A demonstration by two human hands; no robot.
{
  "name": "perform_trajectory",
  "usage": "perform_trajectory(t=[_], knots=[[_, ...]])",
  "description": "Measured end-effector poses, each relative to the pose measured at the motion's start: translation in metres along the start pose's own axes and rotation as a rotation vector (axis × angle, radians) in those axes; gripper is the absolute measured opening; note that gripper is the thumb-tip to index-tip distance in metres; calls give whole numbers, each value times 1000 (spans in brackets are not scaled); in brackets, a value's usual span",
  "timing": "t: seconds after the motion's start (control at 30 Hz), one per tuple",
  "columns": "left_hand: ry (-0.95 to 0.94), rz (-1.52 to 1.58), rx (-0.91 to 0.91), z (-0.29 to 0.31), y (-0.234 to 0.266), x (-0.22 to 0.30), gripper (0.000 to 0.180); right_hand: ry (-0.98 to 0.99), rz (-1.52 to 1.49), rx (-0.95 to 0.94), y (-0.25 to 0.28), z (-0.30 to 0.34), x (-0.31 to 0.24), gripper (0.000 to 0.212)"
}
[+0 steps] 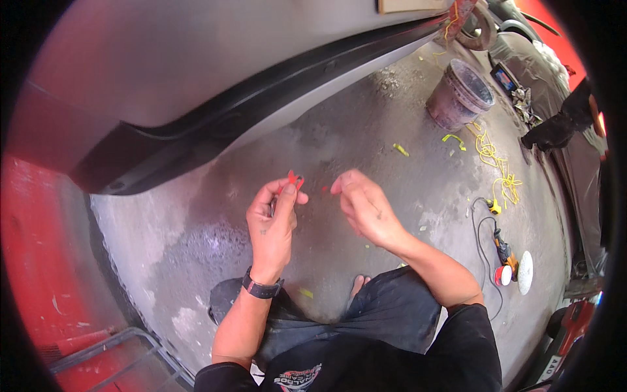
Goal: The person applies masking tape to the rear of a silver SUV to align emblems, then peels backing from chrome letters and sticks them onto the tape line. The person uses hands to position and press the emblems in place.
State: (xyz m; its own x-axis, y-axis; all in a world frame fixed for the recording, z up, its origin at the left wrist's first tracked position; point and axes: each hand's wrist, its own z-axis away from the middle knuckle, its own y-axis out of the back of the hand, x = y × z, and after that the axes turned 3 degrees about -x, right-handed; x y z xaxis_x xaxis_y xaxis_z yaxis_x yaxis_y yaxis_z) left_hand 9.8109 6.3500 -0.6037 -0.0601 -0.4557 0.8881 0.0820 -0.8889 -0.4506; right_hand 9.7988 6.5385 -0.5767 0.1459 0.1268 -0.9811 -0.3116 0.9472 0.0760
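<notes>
Left hand: near the centre of the frame, I saw the left hand (272, 219) grasping the red piece (299, 181) between thumb and fingers, probably at the tips so its looped end was left exposed.
Right hand: just to the right, the right hand (367, 208) was raised and apart from the left, fingers bent; I could not tell whether it pinched anything.
Red piece: at the left fingertips, above the floor (418, 219); too small for me to tell its kind.
Red fleck: a fleck (324, 189) showed between the hands, held or fallen, I could not tell.
Panel: the grey panel (196, 59) filled the upper left, untouched.
Power tool: the tool (503, 250) lay at lower right, likely set down to free both hands.
Bucket: the bucket (447, 98) was at upper right, near the slack yellow cord (485, 151), apparently kept aside from the feet.
</notes>
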Motion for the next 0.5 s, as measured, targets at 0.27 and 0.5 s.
perform_trajectory(t=[0.27, 0.5], knots=[[59, -12, -29, 2, 2, 0, 21, -39, 9, -83, -3, 2, -20, 28], [68, -26, -31, 1, -4, -3, 19, 63, -41, 17, -7, -1, -13, 21]])
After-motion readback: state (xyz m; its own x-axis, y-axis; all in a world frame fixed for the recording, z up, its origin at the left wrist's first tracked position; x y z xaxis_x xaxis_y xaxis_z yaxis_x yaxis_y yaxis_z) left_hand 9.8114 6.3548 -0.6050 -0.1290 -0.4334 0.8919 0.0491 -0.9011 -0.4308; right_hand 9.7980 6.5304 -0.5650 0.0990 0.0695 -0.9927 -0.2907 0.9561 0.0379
